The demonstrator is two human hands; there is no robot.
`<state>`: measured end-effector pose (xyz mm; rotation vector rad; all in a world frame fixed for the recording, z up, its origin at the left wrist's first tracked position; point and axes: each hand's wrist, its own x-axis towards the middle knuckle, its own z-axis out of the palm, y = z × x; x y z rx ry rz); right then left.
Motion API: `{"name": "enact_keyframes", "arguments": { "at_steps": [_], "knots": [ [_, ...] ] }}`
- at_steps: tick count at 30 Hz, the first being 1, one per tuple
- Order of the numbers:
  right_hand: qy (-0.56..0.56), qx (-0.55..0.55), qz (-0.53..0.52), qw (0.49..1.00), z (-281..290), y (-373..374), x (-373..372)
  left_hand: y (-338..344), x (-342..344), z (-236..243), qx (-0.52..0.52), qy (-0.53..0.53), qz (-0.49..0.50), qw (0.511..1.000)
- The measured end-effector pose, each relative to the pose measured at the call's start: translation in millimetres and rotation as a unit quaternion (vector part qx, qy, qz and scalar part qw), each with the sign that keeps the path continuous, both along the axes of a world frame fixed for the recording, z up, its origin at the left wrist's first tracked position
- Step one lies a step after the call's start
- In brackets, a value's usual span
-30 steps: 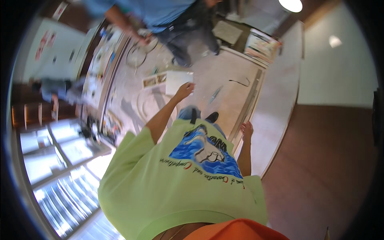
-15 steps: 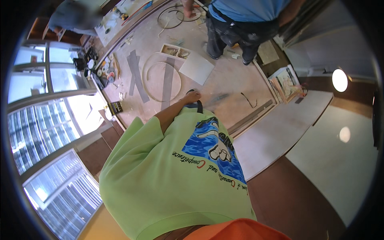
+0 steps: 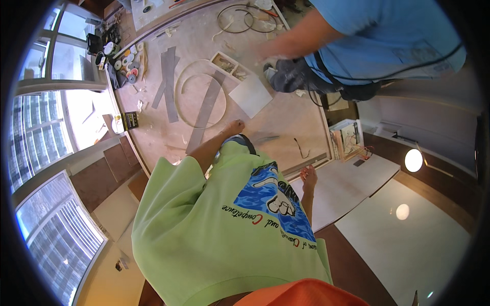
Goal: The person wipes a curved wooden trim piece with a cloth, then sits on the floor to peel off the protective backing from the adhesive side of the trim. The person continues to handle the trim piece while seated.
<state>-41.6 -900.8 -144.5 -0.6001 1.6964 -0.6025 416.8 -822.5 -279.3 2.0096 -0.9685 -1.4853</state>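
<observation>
My left hand (image 3: 235,126) is curled closed in front of my waist, over the dusty work table (image 3: 275,145); what it may hold is too small to make out. A white board (image 3: 251,97) lies just beyond it, and a pale hoop (image 3: 224,104) and grey strips (image 3: 196,135) lie to its left. My right hand (image 3: 308,176) is raised by my right side near the table's front right edge. Its fingers are loosely bent and apart, and I see nothing in them. A thin dark curved piece (image 3: 301,149) lies on the table beyond that hand.
A co-worker in a blue shirt (image 3: 377,41) stands at the far right, one arm over the table. A wooden compartment tray (image 3: 240,75), dark coils (image 3: 240,19) and sanding discs (image 3: 133,71) lie on it. A yellow-black box (image 3: 131,120) stands by the left edge; a pale panel (image 3: 347,183) is right.
My view has shifted. My right hand has come into sight at my side, and my left hand has drawn slightly left. The co-worker appears closer and farther right, an arm stretched over the table.
</observation>
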Motion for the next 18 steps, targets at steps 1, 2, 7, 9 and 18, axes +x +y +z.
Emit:
{"name": "enact_keyframes", "arguments": {
  "at_steps": [1, 2, 7, 9, 18],
  "knots": [
    [0.015, 0.006, 0.025, 1.0, -8.7, 1.0, 3.1, -1.1, 5.2, 0.3, -0.011, 0.012, 0.019, 1.0],
    [0.014, 0.028, 0.026, 0.999, -23.3, 4.1, 5.6, -1.8, 10.7, 1.4, -0.022, 0.023, 0.037, 0.999],
    [-0.175, 0.173, 0.04, 0.968, -124.6, 39.3, 23.5, 4.1, 42.8, 16.4, -0.052, 0.018, 0.056, 0.997],
    [-0.129, 0.157, 0.076, 0.976, -135.3, 57.5, 40.5, 9.4, 57.4, 19.5, -0.014, 0.008, 0.042, 0.999],
    [-0.089, 0.095, 0.006, 0.991, -104.6, 82.1, 53.5, 32.0, 76.8, 5.3, 0.014, -0.045, -0.062, 0.997]
  ]
}}
